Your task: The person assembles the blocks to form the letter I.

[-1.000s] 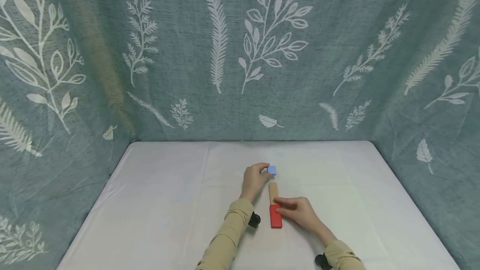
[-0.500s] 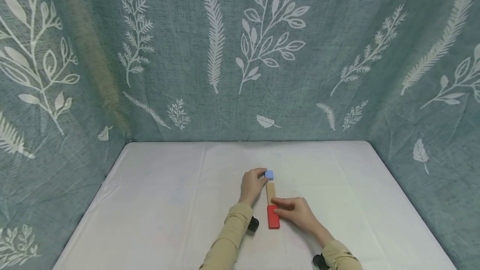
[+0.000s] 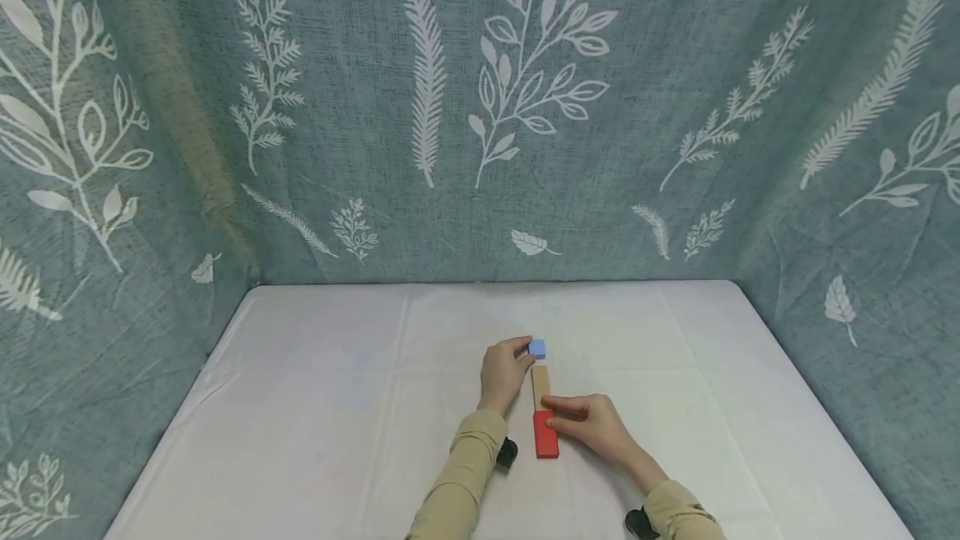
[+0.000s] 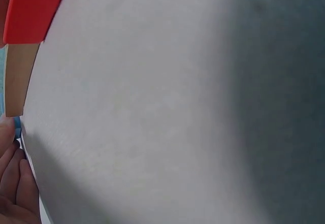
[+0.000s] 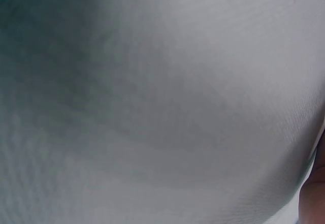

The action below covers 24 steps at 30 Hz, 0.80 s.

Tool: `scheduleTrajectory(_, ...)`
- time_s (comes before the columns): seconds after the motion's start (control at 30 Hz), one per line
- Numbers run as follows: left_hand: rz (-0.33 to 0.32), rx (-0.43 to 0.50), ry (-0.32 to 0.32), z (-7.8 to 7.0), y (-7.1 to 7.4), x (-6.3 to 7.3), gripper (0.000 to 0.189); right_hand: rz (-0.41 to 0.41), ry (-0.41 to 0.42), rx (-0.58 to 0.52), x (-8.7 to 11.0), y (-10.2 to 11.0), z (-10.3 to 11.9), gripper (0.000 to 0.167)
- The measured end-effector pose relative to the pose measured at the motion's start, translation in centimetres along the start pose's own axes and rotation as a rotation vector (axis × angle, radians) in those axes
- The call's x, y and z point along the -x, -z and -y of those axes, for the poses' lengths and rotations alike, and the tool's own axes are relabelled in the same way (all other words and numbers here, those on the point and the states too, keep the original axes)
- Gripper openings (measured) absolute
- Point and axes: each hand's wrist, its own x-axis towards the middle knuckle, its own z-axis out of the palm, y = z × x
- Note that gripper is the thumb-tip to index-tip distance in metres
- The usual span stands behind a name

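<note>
In the head view a red rectangular block (image 3: 546, 437) and a narrower light wooden block (image 3: 541, 387) lie end to end in a line, the wooden one farther away. A small blue cube (image 3: 537, 348) sits just beyond the wooden block's far end. My left hand (image 3: 504, 373) pinches that cube from the left between thumb and fingertips. From the right, my right hand (image 3: 597, 423) touches the blocks around their joint, thumb over the red one and fingertip at the wooden one. The left wrist view shows the red block (image 4: 31, 13) and wooden block (image 4: 21, 79) along its left edge.
All this lies on a white cloth-covered table (image 3: 337, 407). A green leaf-patterned curtain (image 3: 337, 107) hangs behind it and at both sides. Black wrist cameras, one being the left camera (image 3: 507, 453), sit under the tan sleeves.
My left hand has brought the blue cube nearer, toward the wooden block's far end. During the last half second it has barely moved. The right hand stays at the joint of the blocks.
</note>
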Motion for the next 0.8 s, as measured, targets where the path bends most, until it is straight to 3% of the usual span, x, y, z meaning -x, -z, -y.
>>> scheduleTrajectory(0.8,0.009,0.016,0.051,-0.02,0.08,-0.02,0.030,0.006,-0.029,-0.023,0.02,0.04,-0.01,0.039)
